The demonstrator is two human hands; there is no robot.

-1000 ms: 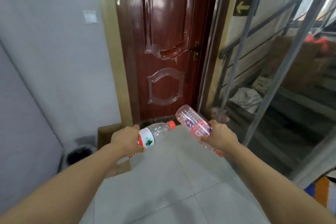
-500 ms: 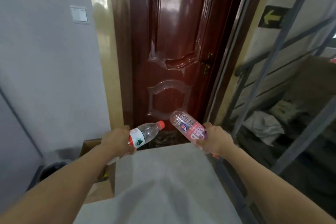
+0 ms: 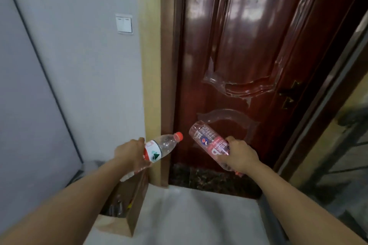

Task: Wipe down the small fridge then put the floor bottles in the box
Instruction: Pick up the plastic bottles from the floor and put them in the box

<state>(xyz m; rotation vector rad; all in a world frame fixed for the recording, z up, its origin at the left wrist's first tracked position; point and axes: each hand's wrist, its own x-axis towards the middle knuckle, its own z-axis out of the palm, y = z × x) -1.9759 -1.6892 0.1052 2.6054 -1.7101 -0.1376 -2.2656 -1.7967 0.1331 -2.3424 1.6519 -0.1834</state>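
Head view, left to right. Grey wall with a light switch (image 3: 124, 26), two rockers, no writing legible. Low at left, an open box (image 3: 127, 211) sits on the floor (image 3: 199, 215) against the wall; some clear bottles seem to lie inside, blurred, count unclear.

Left hand (image 3: 130, 153) is above the box, fingers wrapped around the lower body of a clear bottle (image 3: 161, 148). Red cap points right and up, bottle tilted. White-and-red label with a green triangle mark; red print unreadable. Held by the base end, probably so it can drop straight into the box beneath.

Right hand (image 3: 242, 155) is further right, in front of the dark red door (image 3: 249, 45), fingers closed around the cap end of a pink bottle (image 3: 209, 141), base pointing up-left toward the other bottle. Label reads "VITAMIN" sideways, plus a big white letter, maybe "B", and a round blue-red logo; small print too fine to read. Bottles near each other, not touching.

Judgement: second task part, carrying both bottles to the box; neither is in it yet. Fridge not in view.
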